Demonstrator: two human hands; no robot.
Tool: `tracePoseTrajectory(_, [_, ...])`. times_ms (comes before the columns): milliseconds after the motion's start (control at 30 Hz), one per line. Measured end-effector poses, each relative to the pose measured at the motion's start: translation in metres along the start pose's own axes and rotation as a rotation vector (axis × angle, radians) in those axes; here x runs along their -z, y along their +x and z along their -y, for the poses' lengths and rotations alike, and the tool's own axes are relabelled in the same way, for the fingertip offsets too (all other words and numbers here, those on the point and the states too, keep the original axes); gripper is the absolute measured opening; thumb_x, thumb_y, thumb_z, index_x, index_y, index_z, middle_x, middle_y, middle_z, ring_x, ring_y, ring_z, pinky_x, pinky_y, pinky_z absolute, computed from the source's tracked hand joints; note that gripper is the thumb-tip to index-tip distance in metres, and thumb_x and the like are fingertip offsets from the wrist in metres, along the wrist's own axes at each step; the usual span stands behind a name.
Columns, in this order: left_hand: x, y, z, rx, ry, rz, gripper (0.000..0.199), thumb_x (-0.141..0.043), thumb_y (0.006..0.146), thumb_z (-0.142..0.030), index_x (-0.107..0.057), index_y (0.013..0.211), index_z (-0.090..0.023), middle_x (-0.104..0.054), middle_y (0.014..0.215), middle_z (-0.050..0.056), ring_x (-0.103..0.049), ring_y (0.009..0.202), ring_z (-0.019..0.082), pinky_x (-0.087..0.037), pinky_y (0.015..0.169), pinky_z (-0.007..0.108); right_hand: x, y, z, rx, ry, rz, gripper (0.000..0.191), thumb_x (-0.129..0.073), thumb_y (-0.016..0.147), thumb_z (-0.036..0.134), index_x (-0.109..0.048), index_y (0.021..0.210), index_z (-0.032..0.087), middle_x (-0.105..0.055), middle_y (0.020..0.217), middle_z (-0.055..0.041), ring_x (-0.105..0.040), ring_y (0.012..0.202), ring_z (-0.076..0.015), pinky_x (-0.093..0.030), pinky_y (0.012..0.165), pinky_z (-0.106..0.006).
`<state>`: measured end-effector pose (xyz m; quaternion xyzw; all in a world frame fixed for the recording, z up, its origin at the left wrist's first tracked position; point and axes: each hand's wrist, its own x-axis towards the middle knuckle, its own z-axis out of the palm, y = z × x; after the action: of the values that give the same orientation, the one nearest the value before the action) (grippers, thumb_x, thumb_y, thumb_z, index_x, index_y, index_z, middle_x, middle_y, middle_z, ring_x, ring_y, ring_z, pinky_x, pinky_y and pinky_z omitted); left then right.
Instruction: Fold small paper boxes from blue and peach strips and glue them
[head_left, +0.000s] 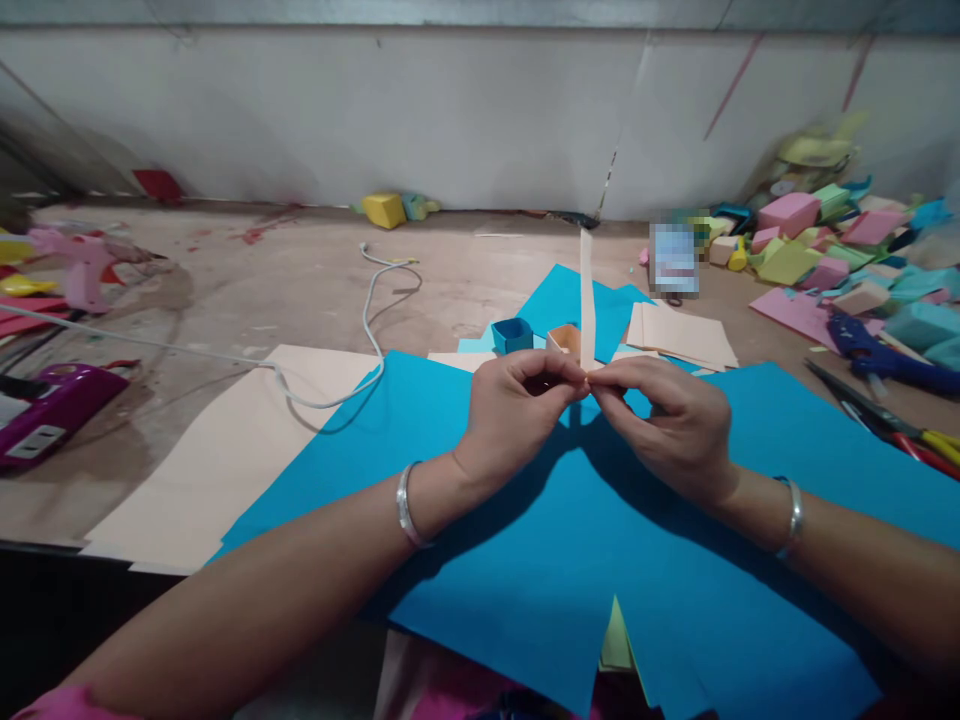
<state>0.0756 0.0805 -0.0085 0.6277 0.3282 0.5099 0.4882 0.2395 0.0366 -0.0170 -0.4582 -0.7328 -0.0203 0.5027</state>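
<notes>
A narrow cream paper strip stands upright, its lower end pinched between both hands. My left hand has thumb and fingertips closed on that end. From the other side my right hand grips it too, and the fingertips of both hands meet. Large blue paper sheets lie beneath the hands. Just behind the fingers are a small blue paper box and a small peach paper box, the latter partly hidden by the strip and fingers.
Peach sheets lie at left under a white cable. A pink glue gun and a purple device are farther left. At right are cut peach pieces, piled paper shapes, a blue glue gun and scissors.
</notes>
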Motion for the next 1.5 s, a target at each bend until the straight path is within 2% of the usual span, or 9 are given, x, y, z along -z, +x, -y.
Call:
tracePoseTrajectory(233, [0.004, -0.003, 0.003, -0.239, 0.355, 0.028, 0.007, -0.070, 0.081, -0.014, -0.069, 0.079, -0.020, -0.073, 0.080, 0.001, -0.067, 0.074, 0.014, -0.055, 0.068, 0.026, 0.001, 0.001, 0.001, -0.007, -0.037, 0.004, 0.014, -0.064, 0.088, 0.017, -0.074, 0.094, 0.025, -0.078, 0.091, -0.0038, -0.073, 0.085, -0.0202, -0.059, 0.077, -0.033])
tracePoseTrajectory(500, [0.007, 0.000, -0.002, -0.476, 0.562, 0.093, 0.007, -0.063, 0.090, -0.015, -0.063, 0.084, -0.019, -0.069, 0.080, 0.000, -0.062, 0.074, 0.013, -0.047, 0.067, 0.025, 0.003, 0.004, 0.000, 0.094, -0.123, -0.025, 0.011, -0.065, 0.089, 0.016, -0.073, 0.092, 0.024, -0.078, 0.088, -0.0037, -0.074, 0.084, -0.0194, -0.059, 0.077, -0.031])
tracePoseTrajectory(800, [0.006, -0.001, -0.001, -0.580, 0.599, 0.136, 0.012, -0.059, 0.092, -0.016, -0.057, 0.081, -0.018, -0.066, 0.082, 0.003, -0.060, 0.079, 0.015, -0.048, 0.072, 0.028, 0.007, 0.009, 0.004, 0.258, -0.215, -0.022, 0.014, -0.063, 0.085, 0.008, -0.065, 0.083, 0.022, -0.074, 0.079, -0.0051, -0.071, 0.073, -0.0174, -0.057, 0.071, -0.029])
tracePoseTrajectory(867, [0.005, -0.002, -0.001, -0.529, 0.541, 0.146, 0.012, -0.061, 0.090, -0.015, -0.058, 0.079, -0.018, -0.066, 0.080, 0.002, -0.060, 0.080, 0.015, -0.048, 0.074, 0.029, 0.008, 0.009, 0.003, 0.261, -0.215, -0.019, 0.015, -0.063, 0.083, 0.007, -0.064, 0.082, 0.022, -0.073, 0.077, -0.0047, -0.070, 0.071, -0.0178, -0.056, 0.069, -0.030])
tracePoseTrajectory(933, [0.004, -0.002, -0.003, -0.370, 0.379, 0.136, 0.010, -0.065, 0.086, -0.016, -0.060, 0.079, -0.018, -0.066, 0.080, 0.002, -0.060, 0.079, 0.014, -0.050, 0.074, 0.028, 0.010, 0.009, 0.001, 0.275, -0.213, -0.030, 0.015, -0.064, 0.082, 0.007, -0.064, 0.082, 0.023, -0.073, 0.076, -0.0039, -0.069, 0.069, -0.0182, -0.055, 0.067, -0.031])
tracePoseTrajectory(1100, [0.007, 0.004, -0.010, 0.326, -0.208, 0.256, 0.025, -0.072, 0.082, -0.037, -0.063, 0.084, -0.014, -0.066, 0.082, 0.005, -0.062, 0.072, 0.013, -0.052, 0.062, 0.025, 0.014, 0.008, -0.006, 0.369, -0.158, -0.029, 0.018, -0.066, 0.084, 0.008, -0.067, 0.091, 0.024, -0.075, 0.079, -0.0023, -0.070, 0.072, -0.0177, -0.052, 0.070, -0.034])
tracePoseTrajectory(1167, [0.009, 0.006, -0.011, 0.486, -0.322, 0.321, 0.028, -0.073, 0.082, -0.038, -0.066, 0.084, -0.011, -0.065, 0.080, 0.005, -0.062, 0.070, 0.011, -0.052, 0.061, 0.023, 0.014, 0.008, -0.006, 0.376, -0.129, -0.004, 0.020, -0.065, 0.084, 0.007, -0.069, 0.095, 0.023, -0.076, 0.084, -0.0044, -0.071, 0.077, -0.0191, -0.052, 0.072, -0.035])
tracePoseTrajectory(1400, [0.009, 0.006, -0.002, 0.516, -0.407, 0.229, 0.029, -0.085, 0.067, -0.021, -0.064, 0.085, -0.012, -0.068, 0.079, 0.002, -0.065, 0.069, 0.010, -0.053, 0.066, 0.024, 0.008, 0.004, -0.008, 0.338, -0.042, 0.047, 0.029, -0.063, 0.085, 0.006, -0.069, 0.105, 0.026, -0.075, 0.096, -0.0058, -0.070, 0.087, -0.0194, -0.057, 0.078, -0.036])
tracePoseTrajectory(1500, [0.008, 0.006, 0.000, 0.425, -0.361, 0.158, 0.029, -0.084, 0.066, -0.017, -0.064, 0.087, -0.013, -0.070, 0.083, 0.003, -0.066, 0.073, 0.011, -0.052, 0.068, 0.024, 0.004, 0.001, -0.004, 0.122, 0.087, 0.071, 0.023, -0.065, 0.084, 0.010, -0.067, 0.100, 0.026, -0.074, 0.097, -0.0050, -0.070, 0.089, -0.0198, -0.058, 0.080, -0.036])
